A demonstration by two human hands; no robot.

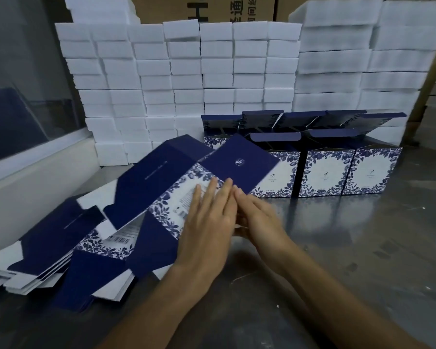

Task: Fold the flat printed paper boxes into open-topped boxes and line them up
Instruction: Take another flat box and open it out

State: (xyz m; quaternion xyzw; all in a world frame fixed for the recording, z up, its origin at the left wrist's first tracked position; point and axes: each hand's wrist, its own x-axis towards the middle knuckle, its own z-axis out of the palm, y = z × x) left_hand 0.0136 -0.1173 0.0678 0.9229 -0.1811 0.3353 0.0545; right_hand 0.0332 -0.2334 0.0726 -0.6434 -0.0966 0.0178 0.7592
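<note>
White foam blocks (179, 79) are stacked in tall columns along the table's far edge, forming a wall. Behind them stand brown cartons (252, 8) with dark printed characters. The grey metal table (363, 248) is scuffed and reflective. At the left edge runs a glass panel (23, 71) in a white frame (35, 172).

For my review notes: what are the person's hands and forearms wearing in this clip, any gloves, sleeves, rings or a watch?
Nothing shows on them. The left hand and the right hand are bare, with no gloves, and no rings are visible on the fingers in view. Both forearms are uncovered right to the bottom edge of the picture: no sleeve cuffs, no watch, no wristband or bracelet.
</note>
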